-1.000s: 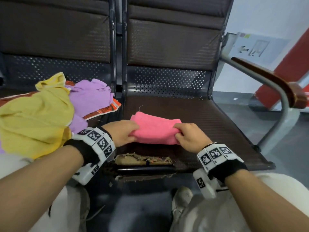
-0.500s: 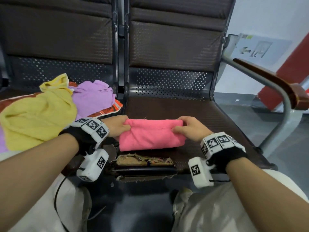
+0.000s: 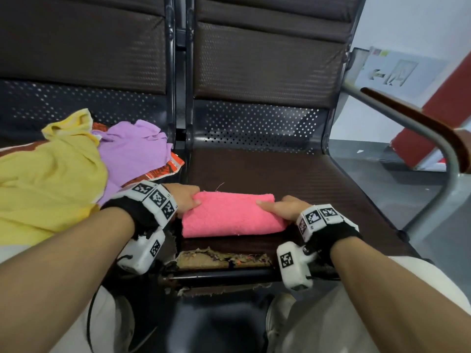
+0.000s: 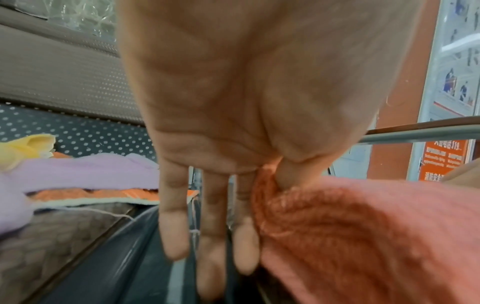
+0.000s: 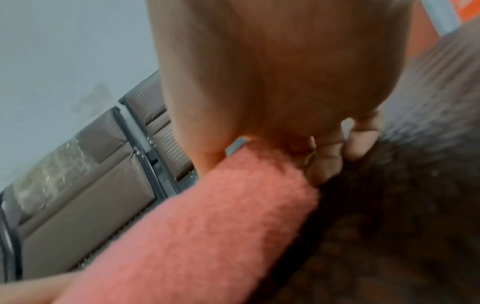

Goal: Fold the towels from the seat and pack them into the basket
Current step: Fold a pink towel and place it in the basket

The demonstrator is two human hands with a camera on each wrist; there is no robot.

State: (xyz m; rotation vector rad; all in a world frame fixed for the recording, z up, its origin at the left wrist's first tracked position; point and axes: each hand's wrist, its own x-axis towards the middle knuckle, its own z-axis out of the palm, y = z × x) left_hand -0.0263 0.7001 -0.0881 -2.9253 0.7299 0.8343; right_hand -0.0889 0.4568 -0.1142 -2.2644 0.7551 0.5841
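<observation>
Left hand (image 3: pixel 184 200) pinches the left end of the folded pink terry towel (image 3: pixel 229 215), thumb on top; other fingers (image 4: pixel 174 216) straight, off the cloth. Right hand (image 3: pixel 283 207) grips the right end w/ thumb on top; its fingers are blurred in the wrist view. Towel lies on the brown padded seat (image 3: pixel 293 174), near the torn front edge. Crumpled yellow towel (image 3: pixel 51 179) & purple towel (image 3: pixel 132 149) heaped on the next seat, partly cut off at left

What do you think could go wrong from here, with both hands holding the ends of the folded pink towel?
The pink towel is held only at its ends: the left hand pinches one edge with the thumb, the other fingers straight beside it, so the fold may sag open when lifted. The torn seat edge lies just in front and could snag the cloth. No basket is in view, so the carry may be awkward.
</observation>
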